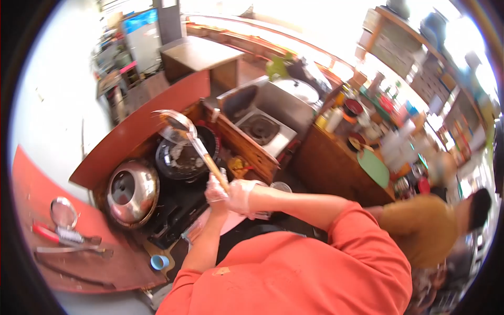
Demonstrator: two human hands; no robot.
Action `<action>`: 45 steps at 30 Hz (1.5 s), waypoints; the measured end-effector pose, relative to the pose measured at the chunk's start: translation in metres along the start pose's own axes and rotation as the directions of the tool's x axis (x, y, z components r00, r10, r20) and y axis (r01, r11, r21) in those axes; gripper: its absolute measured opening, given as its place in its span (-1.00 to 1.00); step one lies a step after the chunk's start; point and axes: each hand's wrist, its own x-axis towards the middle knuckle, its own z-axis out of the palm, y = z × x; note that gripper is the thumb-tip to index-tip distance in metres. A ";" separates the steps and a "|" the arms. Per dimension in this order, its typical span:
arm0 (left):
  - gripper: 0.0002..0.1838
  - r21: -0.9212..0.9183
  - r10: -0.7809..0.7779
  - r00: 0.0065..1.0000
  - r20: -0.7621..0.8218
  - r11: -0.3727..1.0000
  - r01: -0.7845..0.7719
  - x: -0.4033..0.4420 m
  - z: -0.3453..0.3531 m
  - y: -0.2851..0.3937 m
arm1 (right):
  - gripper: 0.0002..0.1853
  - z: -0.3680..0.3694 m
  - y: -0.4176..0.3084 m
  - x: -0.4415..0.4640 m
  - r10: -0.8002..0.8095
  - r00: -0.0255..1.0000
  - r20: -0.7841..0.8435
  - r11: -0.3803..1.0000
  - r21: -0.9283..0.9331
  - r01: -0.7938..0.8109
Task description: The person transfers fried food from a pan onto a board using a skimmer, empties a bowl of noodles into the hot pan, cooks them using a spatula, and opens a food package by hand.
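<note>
A long-handled strainer with a metal shaft and pale wooden grip is raised over a dark pan. Its round head looks see-through and is blurred. My left hand, in a clear plastic glove, is closed around the grip. Close against it, my right hand, gloved too, closes at the handle's lower end; its fingertips are partly hidden. Pale bits show inside the pan, but I cannot make out what they are. Left of the pan sits a shiny metal pot with a round opening.
A light blue cup stands at lower left. Round sieve and red-handled tongs lie on the red panel. Beyond the wooden partition is a burner. On the right, a person in a mustard shirt is beside a cluttered counter.
</note>
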 end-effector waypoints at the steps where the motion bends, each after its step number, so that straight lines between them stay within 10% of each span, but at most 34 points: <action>1: -0.65 -0.145 -0.037 0.999 0.011 0.989 0.038 -0.010 0.008 -0.011 | -0.70 0.004 0.005 0.004 -0.014 1.000 -0.004 1.000 -0.003 0.014; 12: -0.81 -0.105 0.062 0.990 0.125 0.993 -0.049 -0.028 -0.005 0.004 | -0.77 0.097 0.048 0.071 -0.297 0.947 -0.124 0.881 -0.419 0.222; 13: -0.80 -0.093 0.069 0.990 0.125 0.994 -0.057 -0.029 -0.005 0.005 | -0.77 0.122 0.048 0.091 -0.395 0.877 -0.274 0.739 -0.662 0.126; 14: -0.80 -0.084 0.074 0.989 0.128 0.994 -0.063 -0.029 -0.008 0.003 | -0.76 0.151 0.043 0.116 -0.495 0.706 -0.507 0.432 -0.848 -0.306; 15: -0.80 -0.077 0.080 0.988 0.129 0.995 -0.070 -0.029 -0.009 0.001 | -0.76 0.172 0.037 0.142 -0.538 0.472 -0.698 0.252 -0.668 -0.700; 17: -0.79 -0.059 0.085 0.988 0.127 0.995 -0.078 -0.029 -0.013 -0.003 | -0.74 0.197 0.023 0.181 -0.532 0.083 -0.843 0.183 -0.210 -0.960; 22: -0.78 -0.039 0.106 0.984 0.145 0.994 -0.101 -0.026 -0.016 -0.012 | -0.78 0.206 0.013 0.192 -0.390 -0.002 -0.921 0.048 -0.018 -0.999; 23: -0.78 -0.033 0.109 0.983 0.150 0.994 -0.105 -0.023 -0.016 -0.015 | -0.80 0.212 0.010 0.196 -0.388 0.126 -0.913 -0.083 -0.102 -0.991; 26: -0.77 -0.033 0.137 0.977 0.164 0.991 -0.133 -0.019 -0.013 -0.017 | -0.80 0.197 0.002 0.168 -0.288 -0.051 -0.956 0.056 0.037 -0.998; 29: -0.76 -0.028 0.160 0.970 0.183 0.987 -0.158 -0.017 -0.014 -0.022 | -0.73 0.188 -0.006 0.133 -0.186 0.222 -0.957 0.018 -0.230 -0.973; 35: -0.74 -0.022 0.179 0.967 0.183 0.984 -0.179 -0.013 -0.017 -0.029 | -0.73 0.211 -0.001 0.178 -0.230 0.307 -0.924 -0.110 -0.288 -0.951; 38: -0.73 0.021 0.200 0.969 0.143 0.978 -0.205 -0.018 -0.021 -0.029 | -0.69 0.188 0.037 0.149 -0.448 0.533 -0.718 0.310 -0.684 -0.660; 39: -0.73 0.060 0.225 0.965 0.135 0.970 -0.235 -0.022 -0.022 -0.030 | -0.68 0.156 0.056 0.122 -0.469 0.748 -0.470 0.783 -0.614 0.104; 40: -0.72 0.098 0.246 0.959 0.143 0.960 -0.261 -0.026 -0.022 -0.032 | -0.66 0.127 0.061 0.104 -0.441 0.837 -0.325 0.868 -0.390 0.306; 42: -0.71 -0.098 0.022 0.980 0.198 0.995 -0.003 -0.022 -0.031 -0.015 | -0.62 0.084 0.056 0.073 -0.367 0.923 -0.114 0.929 -0.093 0.358; 45: -0.78 -0.107 0.078 0.992 0.099 0.992 -0.067 -0.014 -0.034 -0.020 | -0.54 0.049 0.041 0.059 -0.249 0.963 0.101 0.948 -0.180 0.264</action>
